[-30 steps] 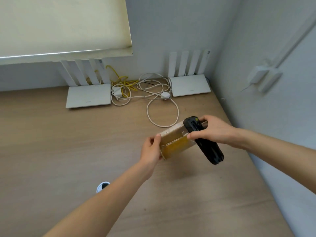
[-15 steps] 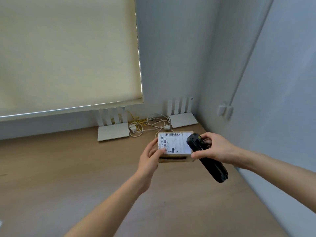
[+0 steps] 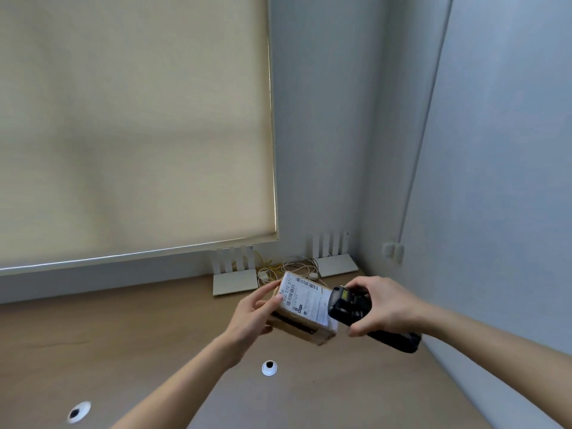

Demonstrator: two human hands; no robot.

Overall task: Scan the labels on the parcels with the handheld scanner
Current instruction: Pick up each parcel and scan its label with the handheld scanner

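Note:
A small brown cardboard parcel (image 3: 312, 331) is held up above the wooden desk (image 3: 93, 345), its white barcode label (image 3: 305, 300) turned up toward me. My left hand (image 3: 252, 315) grips the parcel's left end, thumb underneath and fingers along the label's edge. My right hand (image 3: 382, 306) holds the black handheld scanner (image 3: 348, 306), whose head points at the label's right edge and overlaps it. The scanner's handle sticks out to the lower right past my palm.
Two white routers (image 3: 235, 281) (image 3: 335, 264) with upright antennas stand at the desk's back edge, with tangled white and yellow cables (image 3: 278, 269) between them. Two round cable holes (image 3: 269, 367) (image 3: 77, 412) sit in the desk. A blind covers the window; a wall is close on the right.
The parcel was tipped up so its label faces me, then turned slightly clockwise. The scanner head moved closer over the label's right side. My view tilted upward.

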